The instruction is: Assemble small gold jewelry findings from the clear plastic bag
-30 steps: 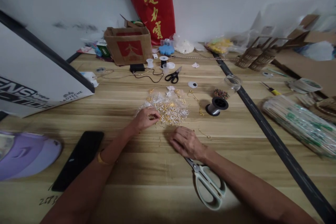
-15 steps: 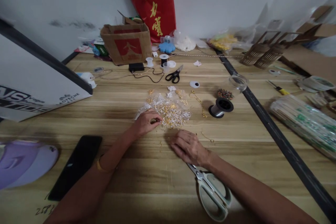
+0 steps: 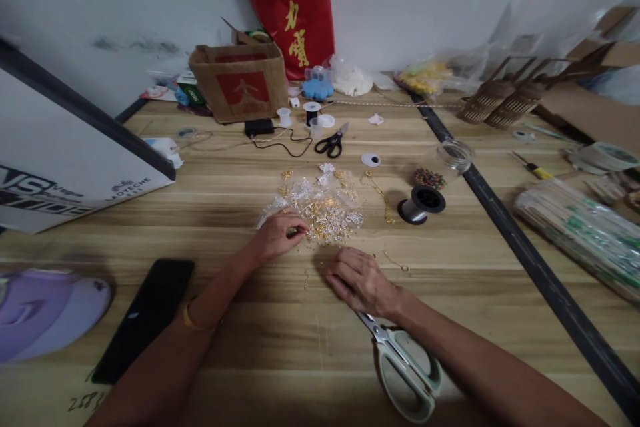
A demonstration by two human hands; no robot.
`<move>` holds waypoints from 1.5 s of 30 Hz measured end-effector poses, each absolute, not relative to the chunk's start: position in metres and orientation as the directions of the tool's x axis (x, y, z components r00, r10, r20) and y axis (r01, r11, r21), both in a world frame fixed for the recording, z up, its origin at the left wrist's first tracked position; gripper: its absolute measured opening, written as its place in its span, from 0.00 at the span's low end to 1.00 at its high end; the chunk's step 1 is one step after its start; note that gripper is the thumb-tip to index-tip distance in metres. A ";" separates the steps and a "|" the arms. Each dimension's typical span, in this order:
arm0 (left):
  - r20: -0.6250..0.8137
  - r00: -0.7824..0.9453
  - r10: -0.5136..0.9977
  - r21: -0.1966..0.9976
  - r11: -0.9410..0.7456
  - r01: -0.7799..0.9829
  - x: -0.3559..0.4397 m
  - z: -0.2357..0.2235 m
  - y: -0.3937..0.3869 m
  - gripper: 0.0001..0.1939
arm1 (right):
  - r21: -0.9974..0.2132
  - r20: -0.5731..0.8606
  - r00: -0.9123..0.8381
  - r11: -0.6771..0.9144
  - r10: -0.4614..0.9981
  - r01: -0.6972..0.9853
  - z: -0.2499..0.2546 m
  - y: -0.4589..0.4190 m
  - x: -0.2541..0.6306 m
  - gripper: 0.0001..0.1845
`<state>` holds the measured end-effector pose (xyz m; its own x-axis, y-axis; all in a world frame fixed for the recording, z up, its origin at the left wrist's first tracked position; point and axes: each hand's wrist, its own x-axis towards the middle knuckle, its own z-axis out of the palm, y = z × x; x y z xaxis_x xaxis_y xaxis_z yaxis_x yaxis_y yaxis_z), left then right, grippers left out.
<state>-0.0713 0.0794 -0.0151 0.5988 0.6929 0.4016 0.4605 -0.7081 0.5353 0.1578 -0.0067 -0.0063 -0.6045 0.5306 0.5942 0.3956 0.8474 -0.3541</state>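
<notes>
My left hand is at the left edge of a pile of small gold and silver beads lying among clear plastic bags. Its thumb and fingertips are pinched together; anything between them is too small to make out. Just right of centre, my right hand rests on the table with its fingers curled under, so its fingertips are hidden. Pale-handled scissors lie partly beneath that hand and wrist. Between the hands is a short gold chain piece, and a thin chain with a ring lies to the right.
A spool of wire, a gold chain and a clear jar of dark beads are on the right. Black scissors lie behind the pile. A black phone and a purple cap are at the left.
</notes>
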 end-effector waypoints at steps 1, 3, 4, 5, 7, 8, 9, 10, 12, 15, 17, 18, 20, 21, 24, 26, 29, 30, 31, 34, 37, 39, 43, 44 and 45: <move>0.404 0.596 0.694 0.539 -0.707 0.458 -0.071 -0.015 0.079 0.05 | -0.355 0.595 -0.603 0.847 0.531 0.396 -0.006 -0.007 0.158 0.06; 0.400 0.591 0.700 0.545 -0.701 0.460 -0.071 -0.015 0.079 0.05 | -0.356 0.595 -0.603 0.847 0.531 0.394 -0.006 -0.007 0.158 0.06; 0.399 0.590 0.702 0.548 -0.699 0.461 -0.071 -0.015 0.079 0.05 | -0.356 0.597 -0.602 0.848 0.530 0.394 -0.006 -0.007 0.158 0.06; 0.397 0.592 0.702 0.549 -0.698 0.460 -0.071 -0.015 0.079 0.06 | -0.355 0.598 -0.601 0.848 0.530 0.394 -0.006 -0.007 0.158 0.06; 0.386 0.601 0.700 0.552 -0.697 0.457 -0.072 -0.015 0.079 0.06 | -0.357 0.596 -0.601 0.846 0.533 0.396 -0.006 -0.007 0.158 0.06; 0.379 0.606 0.699 0.555 -0.696 0.456 -0.072 -0.016 0.079 0.06 | -0.360 0.591 -0.603 0.844 0.536 0.397 -0.006 -0.007 0.158 0.06; 0.373 0.609 0.700 0.558 -0.694 0.456 -0.072 -0.016 0.080 0.06 | -0.364 0.586 -0.606 0.843 0.538 0.397 -0.006 -0.007 0.158 0.06; 0.366 0.610 0.703 0.561 -0.690 0.458 -0.072 -0.015 0.080 0.06 | -0.366 0.580 -0.610 0.841 0.541 0.398 -0.006 -0.007 0.158 0.06; 0.360 0.608 0.707 0.568 -0.684 0.458 -0.072 -0.014 0.079 0.06 | -0.367 0.575 -0.614 0.841 0.540 0.396 -0.007 -0.007 0.158 0.05; 0.358 0.597 0.718 0.584 -0.671 0.457 -0.072 -0.009 0.079 0.04 | -0.363 0.578 -0.615 0.844 0.537 0.396 -0.007 -0.007 0.158 0.05; 0.358 0.581 0.731 0.589 -0.660 0.467 -0.072 -0.006 0.078 0.04 | -0.360 0.579 -0.615 0.844 0.536 0.397 -0.008 -0.007 0.158 0.05; 0.363 0.572 0.736 0.588 -0.657 0.472 -0.073 -0.005 0.079 0.04 | -0.358 0.579 -0.615 0.844 0.536 0.399 -0.008 -0.007 0.159 0.06; 0.382 0.551 0.742 0.579 -0.657 0.483 -0.075 -0.002 0.080 0.04 | -0.358 0.576 -0.616 0.844 0.537 0.400 -0.009 -0.007 0.159 0.06; 0.392 0.538 0.746 0.574 -0.656 0.490 -0.076 0.000 0.081 0.04 | -0.359 0.575 -0.617 0.844 0.537 0.399 -0.010 -0.007 0.159 0.06; 0.396 0.502 0.769 0.560 -0.635 0.532 -0.082 0.004 0.084 0.04 | -0.366 0.567 -0.624 0.843 0.538 0.394 -0.012 -0.007 0.160 0.06; 0.366 0.490 0.791 0.552 -0.609 0.570 -0.086 0.007 0.087 0.04 | -0.372 0.563 -0.624 0.840 0.542 0.394 -0.012 -0.007 0.160 0.06; 0.312 0.497 0.810 0.545 -0.581 0.605 -0.093 0.009 0.091 0.03 | -0.368 0.565 -0.622 0.841 0.541 0.397 -0.012 -0.007 0.160 0.05; 0.298 0.506 0.809 0.544 -0.580 0.607 -0.095 0.009 0.092 0.03 | -0.366 0.570 -0.621 0.843 0.538 0.395 -0.011 -0.007 0.160 0.05; 0.287 0.518 0.805 0.543 -0.583 0.604 -0.096 0.008 0.094 0.03 | -0.365 0.573 -0.620 0.844 0.536 0.393 -0.011 -0.007 0.160 0.05; 0.257 0.551 0.794 0.538 -0.591 0.601 -0.099 0.007 0.096 0.03 | -0.372 0.572 -0.617 0.842 0.540 0.391 -0.010 -0.007 0.160 0.05; 0.230 0.568 0.790 0.515 -0.594 0.618 -0.100 0.007 0.097 0.04 | -0.375 0.564 -0.620 0.838 0.545 0.396 -0.009 -0.007 0.160 0.06; 0.204 0.593 0.778 0.487 -0.607 0.628 -0.099 0.008 0.097 0.04 | -0.372 0.560 -0.623 0.837 0.547 0.401 -0.008 -0.007 0.160 0.07; 0.170 0.649 0.741 0.413 -0.652 0.636 -0.096 0.012 0.094 0.06 | -0.367 0.554 -0.627 0.837 0.548 0.406 -0.007 -0.007 0.160 0.07; 0.175 0.655 0.735 0.397 -0.662 0.636 -0.095 0.013 0.093 0.07 | -0.367 0.557 -0.625 0.838 0.546 0.404 -0.007 -0.007 0.160 0.07; 0.182 0.657 0.731 0.385 -0.668 0.637 -0.094 0.014 0.092 0.07 | -0.368 0.561 -0.624 0.839 0.544 0.401 -0.007 -0.007 0.160 0.07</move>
<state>-0.0937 0.0920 0.0136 0.6572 0.7314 0.1821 0.6366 -0.6680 0.3854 0.1599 -0.0069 -0.0073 -0.6238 0.5439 0.5614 0.4009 0.8391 -0.3676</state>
